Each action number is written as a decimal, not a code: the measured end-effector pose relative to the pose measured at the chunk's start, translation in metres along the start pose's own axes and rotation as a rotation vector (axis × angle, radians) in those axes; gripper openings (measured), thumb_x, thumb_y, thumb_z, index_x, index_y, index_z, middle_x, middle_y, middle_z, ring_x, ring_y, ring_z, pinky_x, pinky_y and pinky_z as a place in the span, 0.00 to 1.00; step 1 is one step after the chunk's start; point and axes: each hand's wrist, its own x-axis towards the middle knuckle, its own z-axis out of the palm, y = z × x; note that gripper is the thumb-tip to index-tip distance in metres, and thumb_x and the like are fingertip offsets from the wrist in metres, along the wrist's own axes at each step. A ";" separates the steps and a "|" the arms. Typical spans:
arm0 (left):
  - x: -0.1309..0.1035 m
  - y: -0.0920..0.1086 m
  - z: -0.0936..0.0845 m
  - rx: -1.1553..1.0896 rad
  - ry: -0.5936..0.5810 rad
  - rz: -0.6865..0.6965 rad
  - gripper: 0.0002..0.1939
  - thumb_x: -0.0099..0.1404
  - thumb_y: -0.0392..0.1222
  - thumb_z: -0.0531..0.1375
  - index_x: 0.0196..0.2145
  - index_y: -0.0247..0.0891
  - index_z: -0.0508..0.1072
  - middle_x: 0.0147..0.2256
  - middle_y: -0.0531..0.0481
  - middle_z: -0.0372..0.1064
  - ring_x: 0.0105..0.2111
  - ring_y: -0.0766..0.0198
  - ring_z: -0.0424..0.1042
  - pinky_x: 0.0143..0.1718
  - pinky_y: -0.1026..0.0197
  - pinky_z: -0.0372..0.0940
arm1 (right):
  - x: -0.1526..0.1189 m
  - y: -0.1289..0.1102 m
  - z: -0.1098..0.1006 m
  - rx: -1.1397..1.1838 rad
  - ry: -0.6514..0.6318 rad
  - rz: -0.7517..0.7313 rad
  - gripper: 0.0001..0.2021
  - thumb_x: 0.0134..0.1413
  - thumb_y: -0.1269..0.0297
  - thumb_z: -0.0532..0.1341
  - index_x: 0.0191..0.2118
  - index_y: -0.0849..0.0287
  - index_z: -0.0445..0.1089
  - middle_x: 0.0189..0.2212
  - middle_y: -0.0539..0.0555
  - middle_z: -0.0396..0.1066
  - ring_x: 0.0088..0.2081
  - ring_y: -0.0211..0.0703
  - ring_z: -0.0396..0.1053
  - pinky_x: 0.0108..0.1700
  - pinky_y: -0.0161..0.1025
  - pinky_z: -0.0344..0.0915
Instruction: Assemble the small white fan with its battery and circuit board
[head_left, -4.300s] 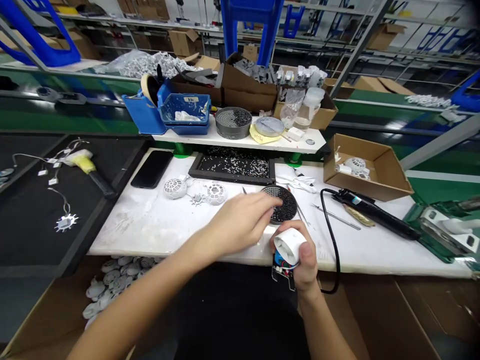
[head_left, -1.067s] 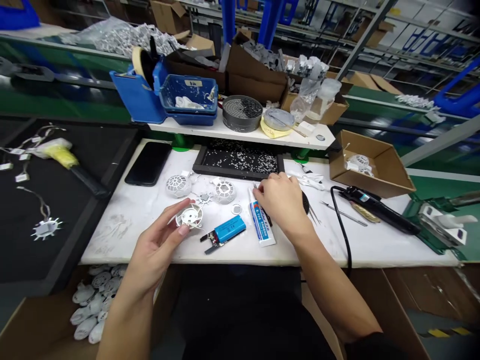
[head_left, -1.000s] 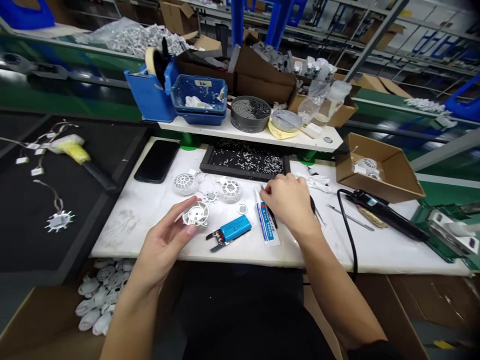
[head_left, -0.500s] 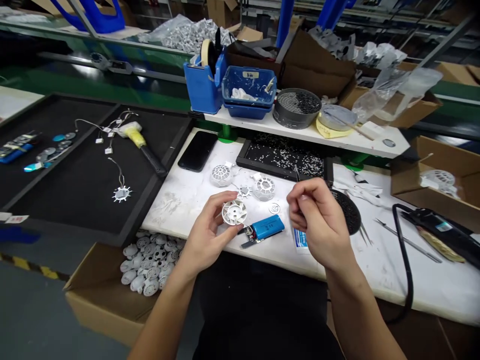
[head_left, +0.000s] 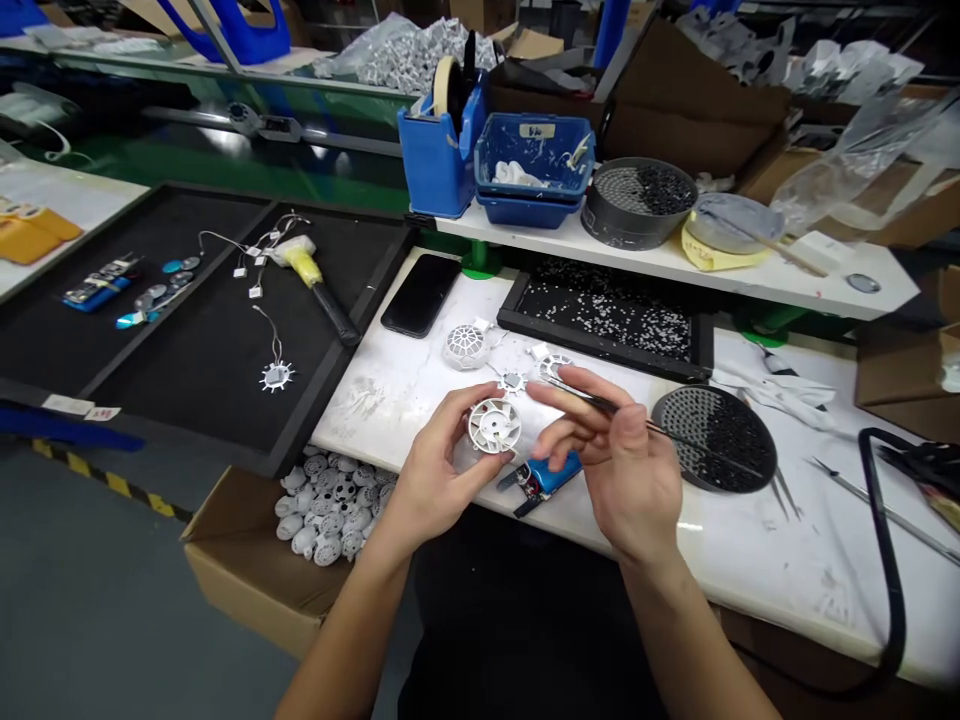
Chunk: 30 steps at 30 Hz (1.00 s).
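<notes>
Between its thumb and fingers, my left hand [head_left: 444,462] holds a round white slotted part [head_left: 494,425] above the table's front edge. My right hand [head_left: 619,455], close on the right, grips thin dark tweezers [head_left: 600,403] that lie across its fingers, their tip toward the upper left. Beneath the right hand, partly covered, is a blue battery [head_left: 553,473] with a small circuit board. Behind the hands are a white dome [head_left: 466,346], a small toothed white ring [head_left: 512,382] and another white slotted part [head_left: 555,367], partly hidden by fingers.
A black phone [head_left: 421,295] lies at the back left of the white table. Right of my hands stands a round dish of black bits [head_left: 716,438]. Behind is a black tray of small white pieces [head_left: 607,315]. A cardboard box [head_left: 247,560] of white domes sits below left.
The view has shifted, so the table appears further left. My right hand has moved in beside the white part and turned its palm up, with the tweezers now lying across the fingers.
</notes>
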 end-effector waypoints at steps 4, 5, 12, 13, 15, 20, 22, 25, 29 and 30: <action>0.001 -0.002 -0.004 0.029 -0.011 0.027 0.27 0.68 0.41 0.71 0.62 0.49 0.74 0.62 0.44 0.68 0.66 0.48 0.67 0.68 0.49 0.62 | -0.005 0.003 0.002 -0.322 0.054 -0.268 0.16 0.78 0.53 0.57 0.52 0.49 0.82 0.36 0.53 0.76 0.34 0.41 0.73 0.36 0.42 0.71; 0.001 -0.002 -0.004 0.032 -0.008 0.035 0.26 0.68 0.40 0.71 0.62 0.49 0.75 0.62 0.44 0.68 0.66 0.48 0.67 0.68 0.49 0.63 | -0.006 0.005 0.001 -0.386 0.039 -0.302 0.14 0.78 0.55 0.58 0.49 0.50 0.82 0.37 0.53 0.75 0.35 0.42 0.74 0.38 0.43 0.71; -0.001 -0.003 -0.004 0.085 0.016 0.052 0.27 0.66 0.41 0.72 0.62 0.50 0.76 0.61 0.43 0.68 0.64 0.46 0.68 0.67 0.47 0.64 | -0.011 0.013 0.000 -0.455 -0.006 -0.337 0.05 0.70 0.69 0.67 0.46 0.52 0.77 0.38 0.48 0.80 0.36 0.38 0.79 0.40 0.37 0.75; -0.001 -0.003 -0.004 0.093 0.011 0.060 0.27 0.67 0.40 0.72 0.62 0.50 0.76 0.61 0.43 0.68 0.64 0.46 0.68 0.67 0.47 0.64 | -0.011 0.013 0.001 -0.475 -0.026 -0.352 0.05 0.70 0.70 0.67 0.47 0.53 0.77 0.39 0.48 0.80 0.38 0.37 0.79 0.42 0.36 0.75; -0.001 -0.003 -0.004 0.103 0.002 0.077 0.27 0.67 0.40 0.71 0.63 0.51 0.75 0.61 0.43 0.68 0.65 0.47 0.67 0.67 0.48 0.64 | -0.011 0.012 0.001 -0.513 -0.048 -0.375 0.05 0.71 0.70 0.66 0.48 0.53 0.76 0.39 0.47 0.80 0.40 0.36 0.79 0.44 0.35 0.75; -0.002 -0.006 -0.004 0.129 0.002 0.108 0.28 0.68 0.38 0.71 0.63 0.51 0.75 0.61 0.43 0.67 0.65 0.47 0.67 0.67 0.46 0.65 | -0.009 0.012 0.001 -0.525 -0.054 -0.394 0.05 0.71 0.71 0.66 0.47 0.54 0.76 0.39 0.48 0.80 0.40 0.37 0.79 0.44 0.35 0.75; -0.002 -0.007 -0.005 0.147 -0.009 0.119 0.28 0.68 0.38 0.70 0.64 0.51 0.74 0.62 0.43 0.67 0.65 0.47 0.68 0.67 0.46 0.65 | -0.008 0.013 0.001 -0.520 -0.060 -0.399 0.05 0.71 0.71 0.66 0.47 0.54 0.76 0.39 0.48 0.80 0.40 0.37 0.79 0.44 0.35 0.75; -0.002 -0.008 -0.006 0.167 -0.016 0.133 0.29 0.68 0.37 0.70 0.65 0.52 0.73 0.62 0.43 0.67 0.65 0.48 0.68 0.67 0.45 0.66 | -0.007 0.013 0.002 -0.503 -0.067 -0.389 0.05 0.72 0.72 0.65 0.48 0.54 0.76 0.39 0.48 0.80 0.41 0.36 0.79 0.46 0.34 0.74; -0.001 -0.008 -0.006 0.179 -0.021 0.141 0.29 0.69 0.37 0.70 0.65 0.51 0.73 0.62 0.43 0.67 0.65 0.49 0.68 0.67 0.46 0.66 | -0.005 0.013 0.003 -0.497 -0.070 -0.395 0.05 0.72 0.72 0.65 0.47 0.54 0.75 0.39 0.47 0.80 0.42 0.34 0.79 0.46 0.32 0.74; -0.001 -0.008 -0.006 0.182 -0.022 0.143 0.29 0.69 0.36 0.69 0.65 0.51 0.73 0.62 0.43 0.67 0.65 0.49 0.68 0.67 0.46 0.66 | -0.005 0.013 0.003 -0.501 -0.071 -0.400 0.05 0.72 0.72 0.65 0.47 0.54 0.75 0.39 0.47 0.80 0.42 0.34 0.79 0.47 0.32 0.74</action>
